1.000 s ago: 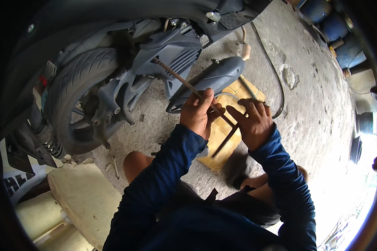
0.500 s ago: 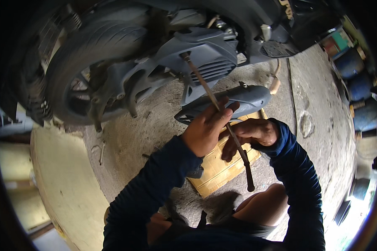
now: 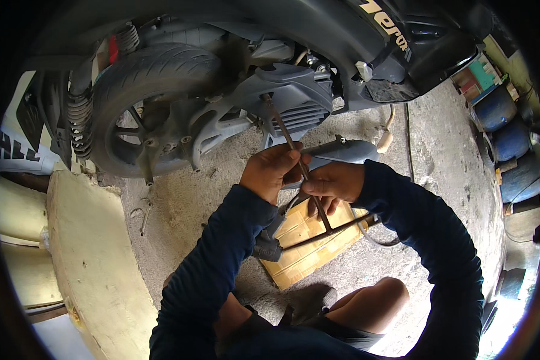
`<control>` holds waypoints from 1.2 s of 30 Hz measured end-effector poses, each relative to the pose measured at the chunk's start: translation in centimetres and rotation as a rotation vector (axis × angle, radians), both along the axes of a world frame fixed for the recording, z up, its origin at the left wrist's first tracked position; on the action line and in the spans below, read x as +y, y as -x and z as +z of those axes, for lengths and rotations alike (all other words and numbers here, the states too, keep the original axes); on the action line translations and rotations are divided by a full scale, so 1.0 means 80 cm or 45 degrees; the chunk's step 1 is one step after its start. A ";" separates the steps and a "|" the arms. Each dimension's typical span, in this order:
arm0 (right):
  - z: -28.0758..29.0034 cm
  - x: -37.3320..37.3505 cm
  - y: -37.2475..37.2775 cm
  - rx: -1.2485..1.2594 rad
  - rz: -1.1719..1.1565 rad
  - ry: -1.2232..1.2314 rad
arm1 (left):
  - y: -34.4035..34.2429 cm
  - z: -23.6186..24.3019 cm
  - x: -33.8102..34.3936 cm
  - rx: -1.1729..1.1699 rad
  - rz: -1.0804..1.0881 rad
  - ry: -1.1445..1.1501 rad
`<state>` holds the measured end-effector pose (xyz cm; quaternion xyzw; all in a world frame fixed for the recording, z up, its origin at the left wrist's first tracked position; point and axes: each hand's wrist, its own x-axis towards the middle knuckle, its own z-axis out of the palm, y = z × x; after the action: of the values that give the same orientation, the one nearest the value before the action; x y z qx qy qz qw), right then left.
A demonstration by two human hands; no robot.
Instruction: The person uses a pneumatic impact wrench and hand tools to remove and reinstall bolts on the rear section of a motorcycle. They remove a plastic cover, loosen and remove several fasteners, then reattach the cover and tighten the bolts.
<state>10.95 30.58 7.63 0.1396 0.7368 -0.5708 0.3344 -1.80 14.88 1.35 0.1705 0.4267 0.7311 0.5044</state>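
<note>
A long T-handle wrench [image 3: 281,123] slants from the grey engine-side cover [image 3: 294,90] of a black scooter down toward me. Its tip end sits in a recess of that cover, above the slatted vents. My left hand [image 3: 273,171] is closed round the middle of the shaft. Just below it, my right hand [image 3: 337,181] has its thumb and fingers closed on the shaft as well. The crossbar [image 3: 348,225] at the near end lies sideways over the cardboard, untouched. Behind my hands, a loose grey plastic cover [image 3: 354,151] rests on the ground, partly hidden.
A flattened cardboard sheet [image 3: 306,261] lies on the rough concrete, with a dark blocky object [image 3: 267,247] on its left edge. The rear wheel [image 3: 108,120] stands at left. A combination wrench [image 3: 145,219] lies near a pale ledge [image 3: 93,240]. Blue drums [image 3: 513,144] line the right.
The T-handle wrench has turned, its crossbar swinging from pointing at me to lying sideways. My right hand has moved up and closed on the shaft; my view has shifted slightly.
</note>
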 end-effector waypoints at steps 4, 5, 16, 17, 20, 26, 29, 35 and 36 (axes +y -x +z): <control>-0.006 -0.004 -0.002 0.023 -0.161 0.372 | 0.006 0.010 -0.002 -0.101 -0.002 -0.030; -0.006 -0.005 -0.004 0.069 -0.151 0.336 | 0.005 0.012 -0.002 -0.103 0.013 0.017; 0.000 -0.006 0.003 -0.037 -0.092 0.099 | 0.012 -0.006 -0.001 0.056 -0.004 -0.030; 0.000 -0.007 0.003 -0.060 -0.156 0.239 | 0.010 -0.004 -0.001 0.048 -0.015 -0.002; 0.001 -0.007 0.000 0.011 -0.216 0.340 | -0.002 0.006 0.001 -0.131 0.131 -0.041; 0.006 -0.007 0.003 -0.001 -0.014 -0.110 | -0.004 0.000 0.002 -0.002 0.155 0.137; 0.003 -0.010 0.004 0.013 -0.096 0.041 | 0.003 -0.010 0.004 0.030 0.119 0.137; 0.007 -0.008 -0.001 0.017 -0.148 0.088 | -0.008 -0.011 0.005 -0.076 0.218 0.042; 0.008 -0.007 0.000 0.006 -0.112 -0.023 | -0.009 -0.010 0.005 -0.053 0.201 0.125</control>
<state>10.92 30.06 8.28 0.1736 0.7359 -0.5785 0.3060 -1.07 15.25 0.59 0.0963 0.4634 0.7501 0.4618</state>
